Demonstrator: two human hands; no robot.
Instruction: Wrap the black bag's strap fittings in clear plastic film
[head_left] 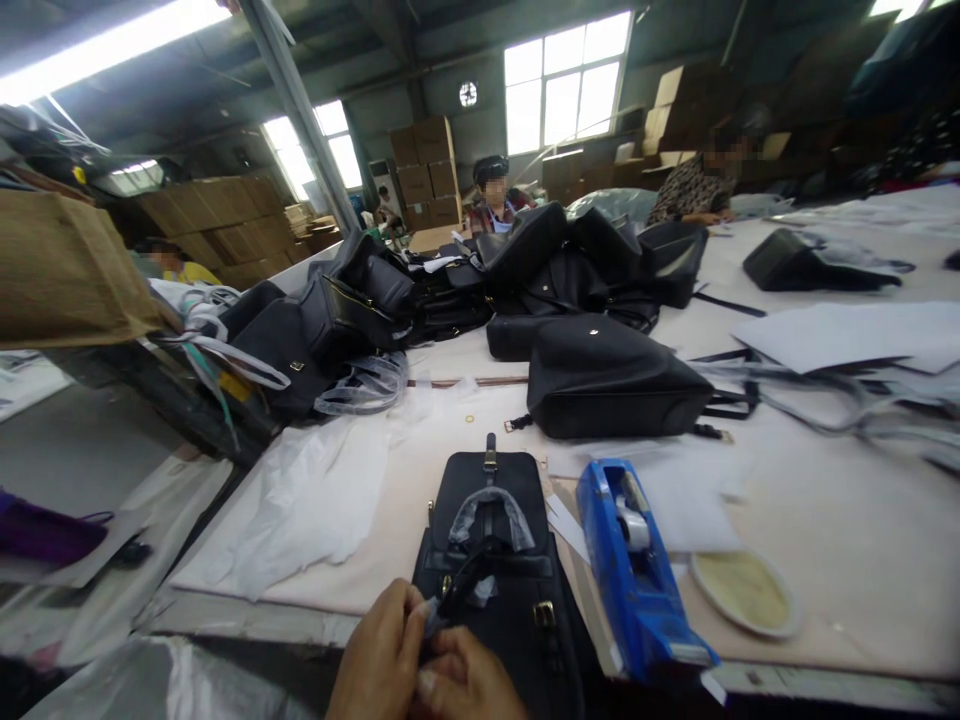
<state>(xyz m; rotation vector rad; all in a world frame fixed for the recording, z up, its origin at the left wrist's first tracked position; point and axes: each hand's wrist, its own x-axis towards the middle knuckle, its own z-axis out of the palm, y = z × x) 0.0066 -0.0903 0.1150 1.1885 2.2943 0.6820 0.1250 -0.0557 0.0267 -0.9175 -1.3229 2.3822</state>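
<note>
A black backpack [499, 470] lies on the table's front edge, its flap and gold buckles facing up. Clear plastic wrap [491, 500] covers its top handle. My left hand [379, 650] is closed, thumb and forefinger pinching a piece of clear plastic film [431, 617] at a black strap [469, 575] on the backpack's left side. Close against it, my right hand [472, 675] is also closed, fingertips pinched at the lower end of the same film. What lies deep between the fingers is hidden.
A blue tape dispenser [637, 570] and a round shallow dish [746, 592] stand to the right. Another black backpack [607, 380] lies behind, before a heap of black bags [525, 260]. White sheets [307, 500] lie left. Co-workers [495, 200] sit across the table.
</note>
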